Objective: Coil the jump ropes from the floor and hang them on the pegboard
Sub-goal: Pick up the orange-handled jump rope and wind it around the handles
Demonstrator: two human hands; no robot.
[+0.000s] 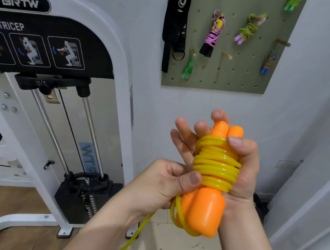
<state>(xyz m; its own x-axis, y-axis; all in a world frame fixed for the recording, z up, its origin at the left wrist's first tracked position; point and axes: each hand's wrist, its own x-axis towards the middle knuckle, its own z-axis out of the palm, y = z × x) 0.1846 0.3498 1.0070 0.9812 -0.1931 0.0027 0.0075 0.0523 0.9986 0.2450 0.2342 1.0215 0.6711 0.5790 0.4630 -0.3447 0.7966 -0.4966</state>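
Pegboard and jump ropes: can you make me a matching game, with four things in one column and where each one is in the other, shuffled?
Things:
1. orange-handled jump rope
2. pink rope bundle
3. blue-handled rope
4. black strap

Places:
A. hangs at the left edge of the pegboard
B. gripped in the left hand and right hand
C. hangs at the right edge of the pegboard
D. hangs on the pegboard, just right of the black strap

Pairs: 1-B, 2-D, 3-C, 4-A.
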